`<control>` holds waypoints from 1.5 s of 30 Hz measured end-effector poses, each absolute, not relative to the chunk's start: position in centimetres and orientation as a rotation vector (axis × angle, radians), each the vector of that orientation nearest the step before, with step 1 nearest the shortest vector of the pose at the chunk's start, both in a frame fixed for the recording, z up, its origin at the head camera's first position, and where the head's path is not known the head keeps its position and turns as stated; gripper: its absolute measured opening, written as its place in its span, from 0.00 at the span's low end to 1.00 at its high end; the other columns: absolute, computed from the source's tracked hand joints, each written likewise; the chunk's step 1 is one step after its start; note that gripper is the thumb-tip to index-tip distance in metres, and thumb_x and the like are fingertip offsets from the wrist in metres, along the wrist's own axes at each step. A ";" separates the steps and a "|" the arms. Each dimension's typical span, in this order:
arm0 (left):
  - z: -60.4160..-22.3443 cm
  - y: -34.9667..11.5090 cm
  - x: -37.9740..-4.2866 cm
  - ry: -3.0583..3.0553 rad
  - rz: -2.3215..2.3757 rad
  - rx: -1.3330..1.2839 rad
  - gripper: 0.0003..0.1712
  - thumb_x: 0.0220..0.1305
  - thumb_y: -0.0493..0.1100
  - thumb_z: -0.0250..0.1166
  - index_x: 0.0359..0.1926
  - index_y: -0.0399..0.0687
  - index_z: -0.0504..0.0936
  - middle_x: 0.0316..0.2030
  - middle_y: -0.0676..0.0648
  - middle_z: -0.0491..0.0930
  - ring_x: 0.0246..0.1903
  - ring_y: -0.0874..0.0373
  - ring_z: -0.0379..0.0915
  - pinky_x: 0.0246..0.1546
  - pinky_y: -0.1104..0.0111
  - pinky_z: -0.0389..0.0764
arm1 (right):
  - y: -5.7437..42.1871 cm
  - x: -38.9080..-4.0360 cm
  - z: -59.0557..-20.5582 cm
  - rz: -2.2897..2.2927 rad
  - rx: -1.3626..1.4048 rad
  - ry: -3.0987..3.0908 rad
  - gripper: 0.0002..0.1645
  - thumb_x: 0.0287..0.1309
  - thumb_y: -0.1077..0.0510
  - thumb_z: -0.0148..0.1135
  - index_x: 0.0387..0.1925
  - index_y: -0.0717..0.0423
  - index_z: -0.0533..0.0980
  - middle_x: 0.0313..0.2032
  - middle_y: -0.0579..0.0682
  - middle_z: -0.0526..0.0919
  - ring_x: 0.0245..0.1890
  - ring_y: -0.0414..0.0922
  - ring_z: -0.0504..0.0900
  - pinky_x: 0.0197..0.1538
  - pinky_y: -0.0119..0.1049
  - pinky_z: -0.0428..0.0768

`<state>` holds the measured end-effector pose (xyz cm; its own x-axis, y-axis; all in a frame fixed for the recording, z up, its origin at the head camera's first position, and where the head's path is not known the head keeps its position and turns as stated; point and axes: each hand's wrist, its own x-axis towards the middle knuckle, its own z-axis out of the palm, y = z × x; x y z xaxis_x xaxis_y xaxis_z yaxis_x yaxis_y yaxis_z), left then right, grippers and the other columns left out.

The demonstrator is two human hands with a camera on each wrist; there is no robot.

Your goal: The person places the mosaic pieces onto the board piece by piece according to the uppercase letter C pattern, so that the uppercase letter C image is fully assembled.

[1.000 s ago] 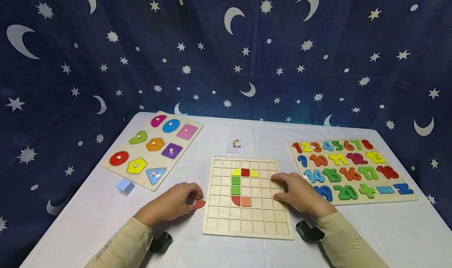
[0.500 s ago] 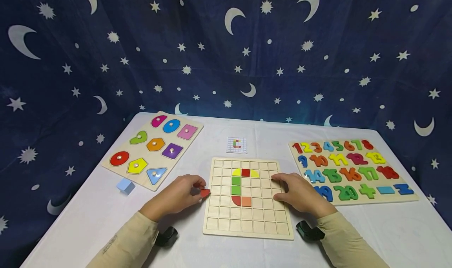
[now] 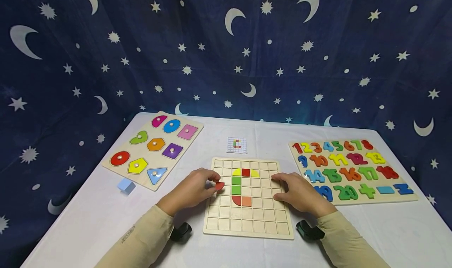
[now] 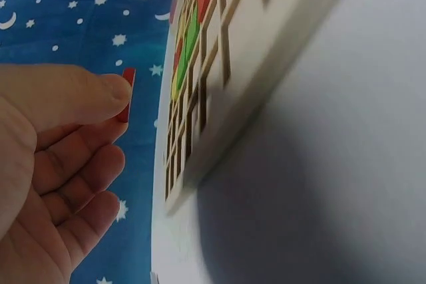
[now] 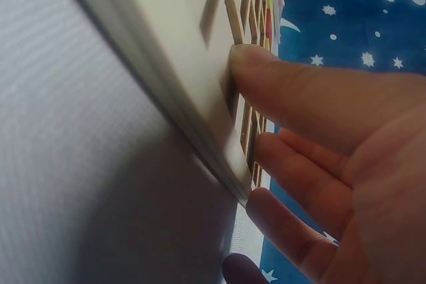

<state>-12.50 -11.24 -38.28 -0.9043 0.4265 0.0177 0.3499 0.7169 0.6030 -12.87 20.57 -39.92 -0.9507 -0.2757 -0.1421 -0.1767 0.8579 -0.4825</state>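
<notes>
My left hand (image 3: 193, 189) pinches a red quarter-round tile (image 3: 219, 186) between thumb and fingers, over the left edge of the wooden grid board (image 3: 259, 214). The left wrist view shows the same red tile (image 4: 126, 94) edge-on at the thumb tip, above the board. Set in the grid are yellow rounded tiles, a dark red square (image 3: 245, 172), two green squares (image 3: 236, 190), a red rounded tile (image 3: 236, 200) and an orange square (image 3: 246, 201), forming a C-like shape. My right hand (image 3: 300, 192) rests on the board's right edge, thumb and fingers spread and holding nothing.
A small pattern card (image 3: 237, 145) lies behind the grid board. To the left are a knobbed shape puzzle (image 3: 146, 152) and a light blue block (image 3: 126, 186). A number puzzle (image 3: 339, 199) sits at the right, close to my right hand. A starry cloth hangs behind the table.
My left hand has carried the red tile rightward and away from me, from beside the board to over its left edge. The right hand stays in place.
</notes>
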 end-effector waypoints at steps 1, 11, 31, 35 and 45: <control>-38.3 -11.0 -12.6 2.796 0.946 0.650 0.15 0.59 0.35 0.72 0.48 0.39 0.83 0.41 0.49 0.83 0.45 0.52 0.75 0.52 0.57 0.77 | 20.6 -12.9 -39.9 -0.707 -0.340 2.826 0.35 0.55 0.53 0.75 0.64 0.56 0.75 0.58 0.56 0.78 0.60 0.57 0.73 0.62 0.58 0.70; -38.3 -8.6 -13.1 2.788 0.931 0.802 0.14 0.60 0.36 0.72 0.47 0.39 0.84 0.41 0.48 0.84 0.44 0.53 0.76 0.50 0.59 0.78 | 20.5 -12.9 -40.0 -0.708 -0.334 2.820 0.35 0.54 0.53 0.75 0.64 0.56 0.75 0.58 0.56 0.78 0.59 0.57 0.73 0.62 0.58 0.70; -39.3 -4.4 -12.4 2.712 0.898 0.870 0.12 0.58 0.34 0.69 0.44 0.43 0.84 0.32 0.55 0.79 0.35 0.63 0.72 0.41 0.72 0.75 | 20.6 -12.8 -39.8 -0.693 -0.357 2.823 0.35 0.55 0.52 0.75 0.63 0.56 0.75 0.57 0.55 0.78 0.58 0.56 0.74 0.61 0.58 0.71; -39.5 -4.1 -12.3 2.710 0.914 0.897 0.11 0.57 0.32 0.69 0.42 0.43 0.83 0.30 0.54 0.78 0.32 0.64 0.71 0.38 0.74 0.74 | 20.7 -12.8 -39.9 -0.697 -0.364 2.827 0.35 0.55 0.52 0.75 0.63 0.56 0.75 0.57 0.55 0.78 0.58 0.56 0.73 0.61 0.58 0.70; -39.9 -3.2 -12.2 2.719 0.898 0.909 0.10 0.56 0.32 0.70 0.40 0.44 0.83 0.32 0.55 0.80 0.33 0.65 0.70 0.41 0.74 0.74 | 20.8 -12.9 -39.8 -0.699 -0.378 2.828 0.35 0.54 0.52 0.75 0.63 0.56 0.76 0.57 0.55 0.78 0.58 0.56 0.74 0.61 0.58 0.70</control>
<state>-12.23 -3.23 -39.94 -0.8083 0.5862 0.0558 0.5041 0.6399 0.5801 -12.86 20.78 -39.84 -0.9465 -0.2933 -0.1347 -0.1968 0.8553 -0.4794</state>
